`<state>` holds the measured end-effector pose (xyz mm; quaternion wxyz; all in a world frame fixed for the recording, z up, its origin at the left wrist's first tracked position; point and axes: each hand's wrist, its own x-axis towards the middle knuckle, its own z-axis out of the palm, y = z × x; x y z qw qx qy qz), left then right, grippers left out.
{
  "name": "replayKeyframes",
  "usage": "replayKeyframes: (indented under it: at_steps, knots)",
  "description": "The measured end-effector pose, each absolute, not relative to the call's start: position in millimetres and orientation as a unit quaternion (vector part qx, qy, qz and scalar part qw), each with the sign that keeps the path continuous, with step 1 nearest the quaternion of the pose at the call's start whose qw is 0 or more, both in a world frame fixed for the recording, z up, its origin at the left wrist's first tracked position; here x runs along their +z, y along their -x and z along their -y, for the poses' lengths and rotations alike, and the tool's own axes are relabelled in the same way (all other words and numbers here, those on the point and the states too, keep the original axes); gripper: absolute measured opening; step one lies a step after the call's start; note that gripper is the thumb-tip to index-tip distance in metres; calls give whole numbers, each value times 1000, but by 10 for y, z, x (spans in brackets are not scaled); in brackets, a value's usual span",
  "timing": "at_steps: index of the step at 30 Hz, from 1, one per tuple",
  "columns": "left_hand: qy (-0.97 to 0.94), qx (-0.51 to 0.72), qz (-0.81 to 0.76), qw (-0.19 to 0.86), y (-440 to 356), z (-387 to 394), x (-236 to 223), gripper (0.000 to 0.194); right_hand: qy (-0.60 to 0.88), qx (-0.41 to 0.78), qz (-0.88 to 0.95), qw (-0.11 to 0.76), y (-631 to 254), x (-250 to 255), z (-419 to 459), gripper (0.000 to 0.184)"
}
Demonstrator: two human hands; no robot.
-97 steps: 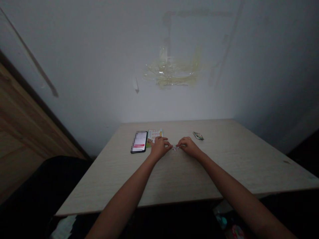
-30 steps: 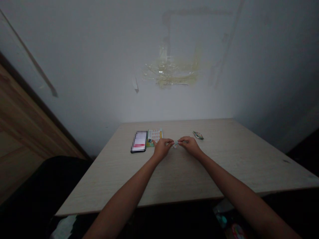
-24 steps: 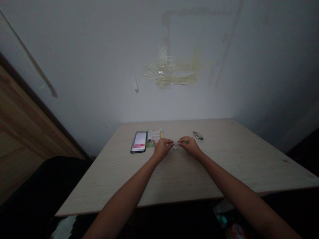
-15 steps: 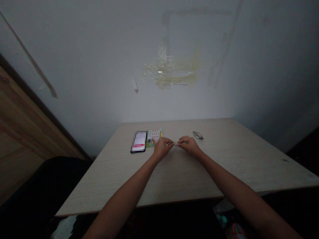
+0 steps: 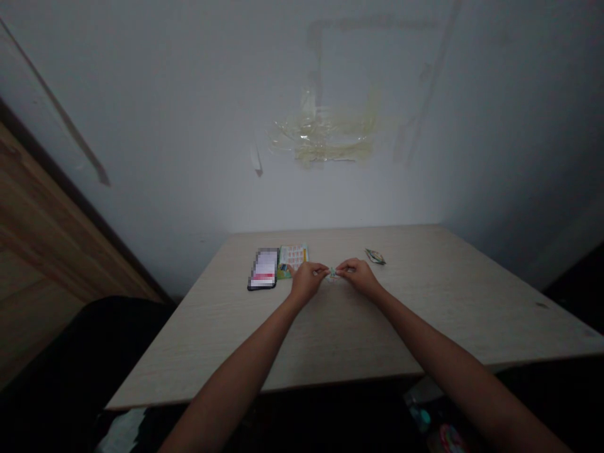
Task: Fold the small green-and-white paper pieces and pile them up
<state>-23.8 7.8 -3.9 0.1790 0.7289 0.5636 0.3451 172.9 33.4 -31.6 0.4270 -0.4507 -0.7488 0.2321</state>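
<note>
Between my two hands is a small piece of printed paper, pale with green on it, partly hidden by the fingertips. My left hand pinches its left edge with thumb and finger. On the other side, my right hand pinches the right edge the same way. The paper is just above or on the table; I cannot tell which. Behind my left hand lies a printed card or leaflet with rows of small pictures, its lower right part covered by the hand.
A phone with a lit screen lies left of the leaflet. Beyond my right hand is a small folded paper shape. The wooden table meets a wall with tape stuck on it. Dark cloth is at the left.
Since the earliest frame, my fingers have shifted on the paper and drawn slightly closer together. Its visible side now looks greener and narrower. The phone, leaflet and folded shape have stayed in place.
</note>
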Motion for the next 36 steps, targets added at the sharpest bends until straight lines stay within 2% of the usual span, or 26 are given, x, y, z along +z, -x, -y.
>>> replayKeyframes:
  at_steps: [12, 26, 36]
  knots:
    - [-724, 344, -562, 204, 224, -67, -28, 21, 450, 236, 746, 431, -1725, -291, -317, 16]
    - [-761, 285, -567, 136, 144, -76, -134, 12, 431, 200, 782, 403, -1596, -231, -215, 10]
    - [-727, 365, -561, 152, 209, -88, -123, 14, 440, 169, 757, 452, -1670, -251, -259, 8]
